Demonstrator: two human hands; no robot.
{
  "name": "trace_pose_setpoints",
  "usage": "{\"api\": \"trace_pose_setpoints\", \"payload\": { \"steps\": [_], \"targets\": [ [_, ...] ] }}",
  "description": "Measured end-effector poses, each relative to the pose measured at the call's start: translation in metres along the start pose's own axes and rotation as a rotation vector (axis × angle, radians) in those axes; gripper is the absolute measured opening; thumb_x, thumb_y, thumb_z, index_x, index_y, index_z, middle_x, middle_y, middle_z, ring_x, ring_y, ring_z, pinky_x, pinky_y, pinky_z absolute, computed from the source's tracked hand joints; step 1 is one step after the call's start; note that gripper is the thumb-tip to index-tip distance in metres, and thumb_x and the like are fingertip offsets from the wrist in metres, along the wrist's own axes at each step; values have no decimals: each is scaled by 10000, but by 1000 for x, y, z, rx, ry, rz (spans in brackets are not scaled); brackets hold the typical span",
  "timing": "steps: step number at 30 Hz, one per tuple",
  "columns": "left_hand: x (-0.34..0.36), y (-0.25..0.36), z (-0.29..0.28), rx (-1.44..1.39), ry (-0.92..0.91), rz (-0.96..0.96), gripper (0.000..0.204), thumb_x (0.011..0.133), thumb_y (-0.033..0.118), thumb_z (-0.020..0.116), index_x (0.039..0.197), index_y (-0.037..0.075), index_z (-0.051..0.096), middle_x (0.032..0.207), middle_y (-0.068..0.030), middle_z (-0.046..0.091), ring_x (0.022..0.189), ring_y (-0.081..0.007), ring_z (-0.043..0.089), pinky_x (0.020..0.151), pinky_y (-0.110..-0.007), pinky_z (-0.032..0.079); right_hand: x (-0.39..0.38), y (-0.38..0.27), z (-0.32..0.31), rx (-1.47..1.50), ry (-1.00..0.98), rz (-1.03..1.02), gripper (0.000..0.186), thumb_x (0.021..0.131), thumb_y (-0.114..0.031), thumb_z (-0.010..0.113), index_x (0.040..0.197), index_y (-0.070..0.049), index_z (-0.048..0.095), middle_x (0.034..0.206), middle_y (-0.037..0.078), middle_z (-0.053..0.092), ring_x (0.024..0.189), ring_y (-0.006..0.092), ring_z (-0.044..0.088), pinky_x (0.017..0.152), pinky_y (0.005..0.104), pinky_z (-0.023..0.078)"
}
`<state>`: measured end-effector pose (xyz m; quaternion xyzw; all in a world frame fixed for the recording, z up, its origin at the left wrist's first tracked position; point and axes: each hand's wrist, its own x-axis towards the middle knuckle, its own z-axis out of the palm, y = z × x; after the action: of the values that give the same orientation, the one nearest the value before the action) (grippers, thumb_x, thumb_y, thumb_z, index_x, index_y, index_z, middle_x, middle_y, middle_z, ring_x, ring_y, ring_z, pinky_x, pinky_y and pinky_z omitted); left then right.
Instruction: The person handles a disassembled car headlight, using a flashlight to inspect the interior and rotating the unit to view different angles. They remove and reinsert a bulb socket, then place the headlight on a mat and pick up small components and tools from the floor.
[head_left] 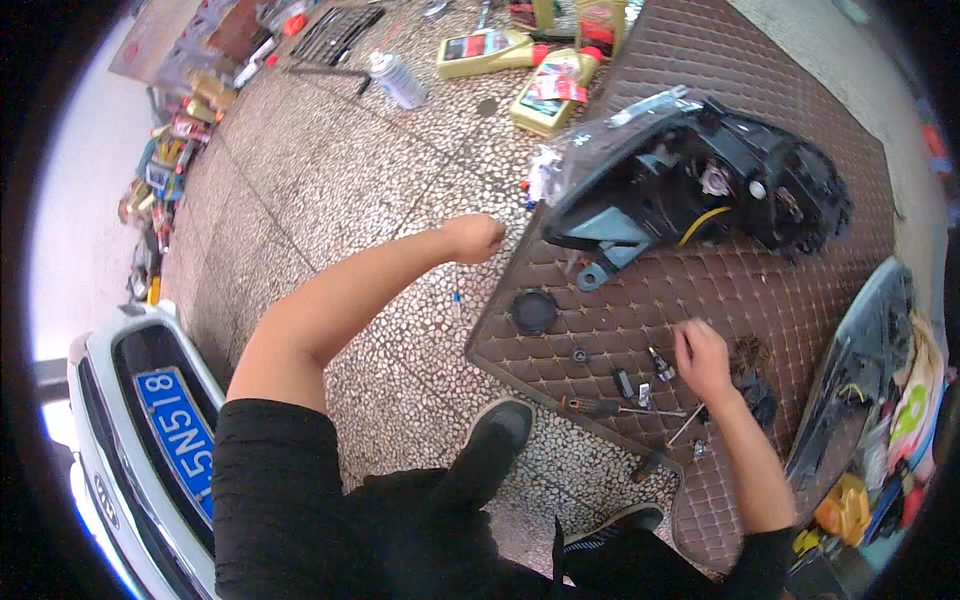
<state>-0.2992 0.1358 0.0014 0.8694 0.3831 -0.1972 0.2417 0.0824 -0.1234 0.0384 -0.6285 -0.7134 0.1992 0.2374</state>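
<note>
My left hand (pixel 473 238) is closed over the speckled floor beside the quilted mat's edge; whatever it may hold is hidden. Over the brown quilted mat (pixel 640 290), my right hand (pixel 703 358) has its fingers curled in, and I cannot make out anything in them. Just left of it lies a small bulb-like part (pixel 660 363), with small black and silver pieces nearby. A round black cap (pixel 534 312) rests near the mat's left corner. Beyond both hands lies a car headlight housing (pixel 690 190), its open back facing up, with a yellow wire inside.
Screwdrivers (pixel 592 405) lie at the mat's near edge. A second headlight (pixel 860 350) is at the right. Yellowish oil bottles (pixel 552 95) and a spray can (pixel 397 80) are on the floor ahead. A white car (pixel 150 400) stands at the left; clutter lines the wall.
</note>
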Motion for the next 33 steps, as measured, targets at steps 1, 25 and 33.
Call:
{"api": "trace_pose_setpoints", "payload": {
  "steps": [1, 25, 33],
  "targets": [
    [0, 2, 1, -38, -8, -45, 246, 873, 251, 546, 915, 27, 637, 906, -213, 673, 869, -410, 651, 752, -516, 523, -2, 0, -18, -96, -224, -70, 112, 864, -97, 625, 937, -19, 592, 834, 170, 594, 783, 369, 611, 660, 457, 497],
    [-566, 167, 3, -1122, -62, -1068, 267, 853, 238, 568, 871, -6, 674, 865, -236, 683, 853, -413, 658, 763, -470, 525, -48, -530, -362, 478, -879, 609, 321, 872, -179, 668, 1151, -25, 627, 1072, 166, 650, 899, 268, 680, 781, 373, 544],
    [-704, 195, -71, -1492, -128, -1066, 205, 891, 163, 563, 754, 41, 652, 741, -89, 658, 586, -181, 626, 500, -326, 510, -31, -423, -468, 594, 24, 1286, 211, 958, -131, 567, 1118, -1, 610, 904, 65, 663, 716, 165, 662, 606, 274, 549]
  ]
}}
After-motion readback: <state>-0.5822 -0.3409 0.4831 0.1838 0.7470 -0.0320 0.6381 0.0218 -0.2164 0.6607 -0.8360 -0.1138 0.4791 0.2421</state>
